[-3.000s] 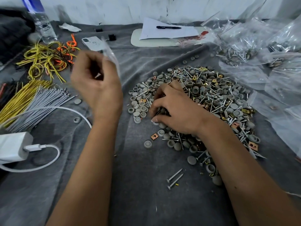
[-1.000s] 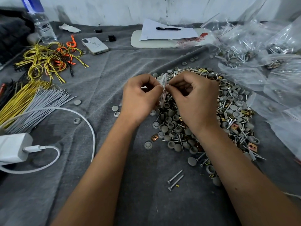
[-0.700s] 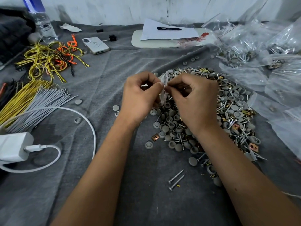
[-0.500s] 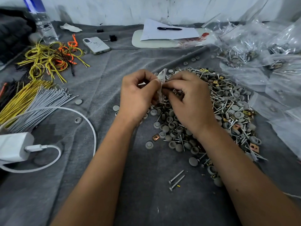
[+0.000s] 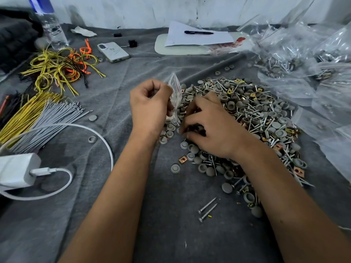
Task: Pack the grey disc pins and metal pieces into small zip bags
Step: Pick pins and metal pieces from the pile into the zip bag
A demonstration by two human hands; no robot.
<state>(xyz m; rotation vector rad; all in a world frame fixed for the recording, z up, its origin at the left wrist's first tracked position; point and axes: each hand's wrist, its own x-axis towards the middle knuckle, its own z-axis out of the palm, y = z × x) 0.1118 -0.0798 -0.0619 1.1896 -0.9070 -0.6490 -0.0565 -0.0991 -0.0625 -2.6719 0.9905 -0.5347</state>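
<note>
Holding a small clear zip bag (image 5: 174, 92) with a red line at its top, the left hand (image 5: 150, 109) has its fingers curled round the bag's left edge and keeps it upright just above the left border of the pile (image 5: 247, 120). The bag's mouth points up and away from the person.

The right hand (image 5: 210, 128) lies palm down on the near left part of the pile, fingers bent into the parts. Whether those fingers hold any piece cannot be told, since the palm covers them.

The pile consists of grey disc pins (image 5: 228, 106), screws (image 5: 254, 128) and copper-coloured square metal pieces (image 5: 183, 159), heaped on a grey cloth (image 5: 171, 234) that covers the counter. Single discs lie apart from the pile at its left, and two loose screws (image 5: 207, 209) lie on the cloth near the person, between the forearms.

Items at the left side:
- a bundle of grey cable ties (image 5: 47, 122) beside a bundle of yellow ones (image 5: 22, 114);
- loose yellow and orange wires (image 5: 62, 69);
- a white charger (image 5: 17, 169) with its white cable (image 5: 91, 130) looped over the cloth;
- a phone (image 5: 113, 52) face down;
- a clear water bottle (image 5: 49, 25).

Items at the far and right sides:
- a sheet of paper (image 5: 197, 37) with a black pen (image 5: 198, 32) on it;
- a heap of clear plastic bags (image 5: 303, 63), some with screws inside.
</note>
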